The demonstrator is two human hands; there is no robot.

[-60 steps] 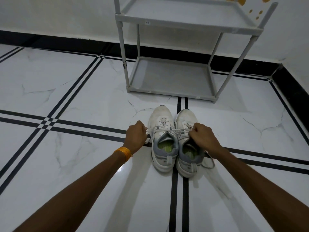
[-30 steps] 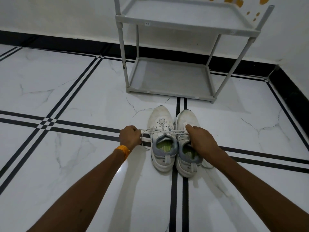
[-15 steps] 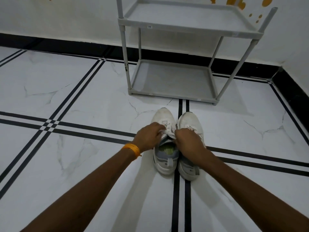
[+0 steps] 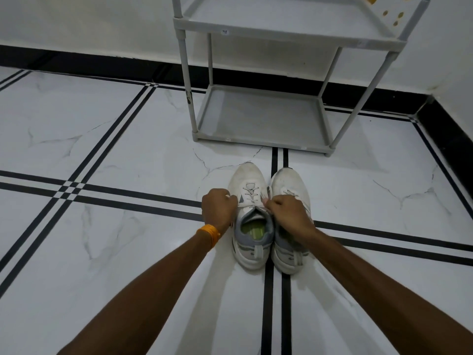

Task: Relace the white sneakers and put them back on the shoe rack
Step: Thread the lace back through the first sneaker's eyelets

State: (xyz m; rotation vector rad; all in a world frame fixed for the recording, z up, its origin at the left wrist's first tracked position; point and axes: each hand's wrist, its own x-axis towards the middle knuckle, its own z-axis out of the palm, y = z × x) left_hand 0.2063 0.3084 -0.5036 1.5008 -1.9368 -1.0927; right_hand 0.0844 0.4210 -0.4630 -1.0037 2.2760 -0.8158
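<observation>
Two white sneakers stand side by side on the floor, toes pointing at the rack. The left sneaker (image 4: pixel 249 185) has a grey collar and green insole. The right sneaker (image 4: pixel 290 184) is partly covered by my right hand. My left hand (image 4: pixel 218 207) is closed on one end of the left sneaker's white lace (image 4: pixel 249 205), at the shoe's left side. My right hand (image 4: pixel 288 212) pinches the other end at the shoe's right side. The lace runs short and taut across the tongue between them. The grey shoe rack (image 4: pixel 261 142) stands just beyond, with both shelves bare.
The floor is white marble tile with black double stripes (image 4: pixel 279 303). A white wall with a black skirting (image 4: pixel 102 64) runs behind the rack, and a corner wall (image 4: pixel 450 139) closes the right side. An orange band is on my left wrist.
My hands were spread wide with the lace stretched across both shoes; they came together over the left sneaker and now sit just either side of its tongue, the lace drawn short.
</observation>
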